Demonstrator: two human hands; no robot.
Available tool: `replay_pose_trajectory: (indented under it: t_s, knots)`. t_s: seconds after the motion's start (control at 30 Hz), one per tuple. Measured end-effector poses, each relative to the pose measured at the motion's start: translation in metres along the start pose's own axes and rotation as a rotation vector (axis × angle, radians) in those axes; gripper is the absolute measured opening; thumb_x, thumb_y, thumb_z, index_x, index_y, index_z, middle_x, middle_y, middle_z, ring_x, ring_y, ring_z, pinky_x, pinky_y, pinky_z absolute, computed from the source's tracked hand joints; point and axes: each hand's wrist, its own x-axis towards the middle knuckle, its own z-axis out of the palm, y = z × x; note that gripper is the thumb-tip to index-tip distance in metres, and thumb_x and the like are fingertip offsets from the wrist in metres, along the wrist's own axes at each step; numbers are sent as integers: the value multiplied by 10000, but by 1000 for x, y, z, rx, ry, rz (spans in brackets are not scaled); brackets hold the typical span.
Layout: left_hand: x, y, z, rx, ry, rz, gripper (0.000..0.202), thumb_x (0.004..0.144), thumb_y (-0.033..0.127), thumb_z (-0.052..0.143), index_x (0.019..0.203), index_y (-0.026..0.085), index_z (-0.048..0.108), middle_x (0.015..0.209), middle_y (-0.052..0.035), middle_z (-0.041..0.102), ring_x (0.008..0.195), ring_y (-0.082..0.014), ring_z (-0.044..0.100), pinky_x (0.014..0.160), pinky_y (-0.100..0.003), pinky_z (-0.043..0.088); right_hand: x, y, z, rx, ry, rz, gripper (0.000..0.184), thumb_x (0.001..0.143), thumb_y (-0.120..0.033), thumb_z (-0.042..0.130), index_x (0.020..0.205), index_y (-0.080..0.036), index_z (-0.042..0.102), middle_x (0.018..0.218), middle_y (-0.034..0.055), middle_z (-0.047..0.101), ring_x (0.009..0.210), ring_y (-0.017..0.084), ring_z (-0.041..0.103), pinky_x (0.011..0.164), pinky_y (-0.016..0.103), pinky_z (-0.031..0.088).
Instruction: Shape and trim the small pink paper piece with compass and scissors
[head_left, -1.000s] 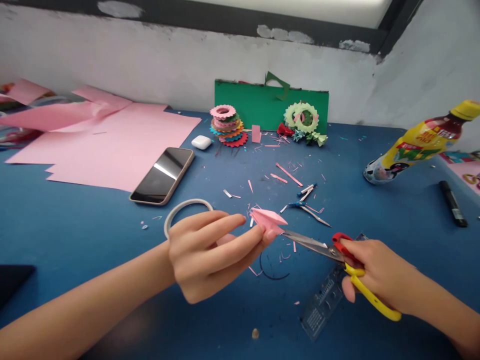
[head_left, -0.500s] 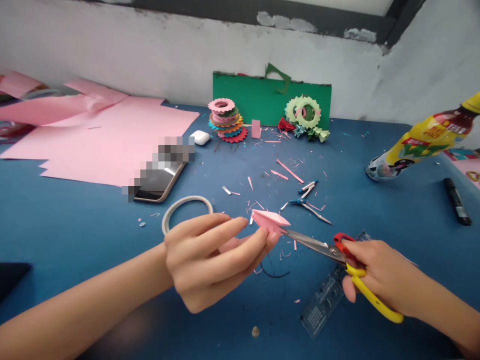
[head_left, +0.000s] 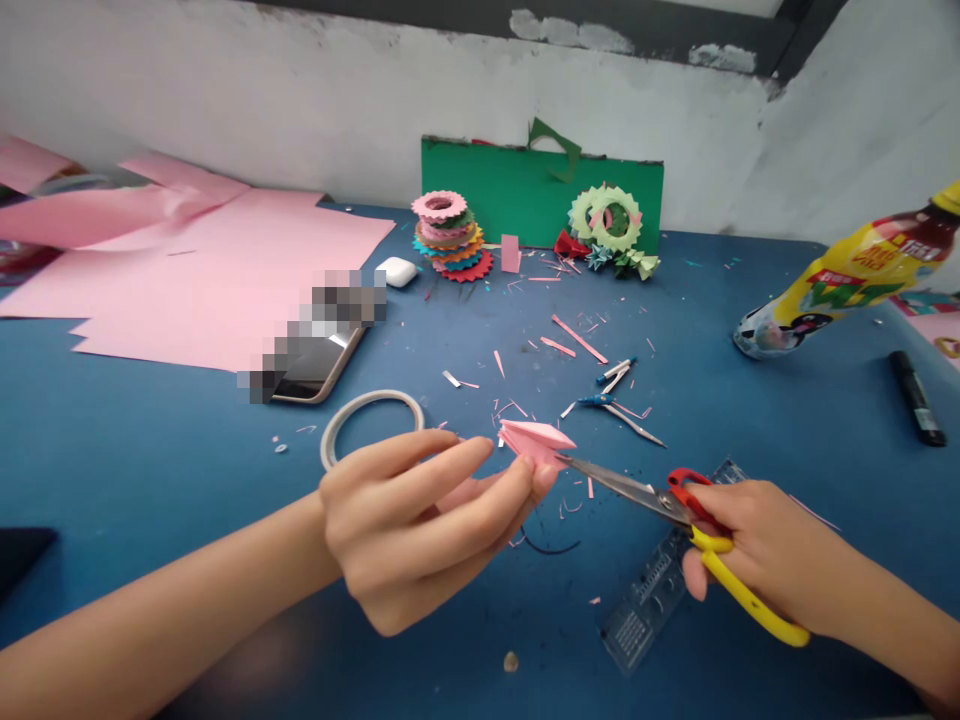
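My left hand pinches a small folded pink paper piece between thumb and fingertips, held a little above the blue table. My right hand grips scissors with red and yellow handles. The blade tips touch the right edge of the pink piece. A clear plastic ruler lies on the table under my right hand.
A tape ring lies behind my left hand, with a phone and pink paper sheets to the left. Stacked paper rosettes, a green card, a compass, a tilted bottle and a black marker stand farther back.
The scissor blades have closed slightly on the pink piece. Both hands have stayed almost where they were; the view has shifted a little.
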Motion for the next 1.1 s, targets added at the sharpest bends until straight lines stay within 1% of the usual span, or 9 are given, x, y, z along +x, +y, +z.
replay_pose_trajectory:
  t_s: [0.13,0.3,0.43,0.53,0.6,0.73,0.9,1.03,1.1]
  knots:
    - [0,0,2,8,20,23,186,611,56,788,584,205,681,641,119,684,513,-69,596,401,-245,494,1,3,1,-2,6,-38,129,704,-190,467,599,-209,541,657,-5,677,568,142,496,554,247,308]
    - [-12,0,12,9,88,57,218,635,20,752,588,221,682,695,103,674,549,-77,590,408,-250,481,1,4,2,40,-29,-10,136,704,-153,452,597,-214,509,591,-56,676,500,122,460,493,229,284]
    - [-15,1,11,19,59,83,218,637,26,749,597,226,670,749,80,667,586,-87,587,454,-247,500,1,4,3,41,-43,6,121,701,-145,455,608,-214,491,589,-72,679,484,111,453,475,221,273]
    - [-10,1,6,19,-43,86,204,635,39,756,622,226,677,768,73,669,606,-90,594,465,-238,513,1,5,3,-13,-21,4,115,706,-159,460,612,-217,492,602,-67,682,507,119,470,491,224,275]
    - [-8,0,5,32,-68,84,201,632,53,765,625,235,680,770,80,668,605,-82,596,456,-227,517,2,6,3,-54,-6,9,109,708,-172,467,615,-219,497,614,-60,684,518,125,476,498,228,275]
    - [-8,0,9,29,-5,115,196,631,76,777,590,230,662,747,73,666,582,-84,586,448,-229,516,1,8,4,-87,-10,28,92,707,-187,474,626,-224,499,625,-57,682,519,130,478,492,229,269]
    - [-10,-1,14,27,11,102,185,618,94,795,586,225,669,702,82,662,538,-76,558,416,-235,501,1,9,4,-105,7,25,91,708,-180,464,626,-221,474,610,-51,674,519,135,483,495,233,271]
    - [-9,0,14,48,61,84,178,610,103,805,594,220,672,664,86,649,506,-63,534,402,-234,489,1,10,3,-73,12,-4,96,695,-174,479,614,-224,465,608,-65,679,514,137,470,490,231,270]
    - [-8,0,13,50,46,83,177,610,97,801,609,222,676,672,81,650,513,-68,539,421,-237,499,1,9,3,-69,24,-5,96,688,-170,486,614,-226,463,600,-66,677,506,138,462,484,231,268]
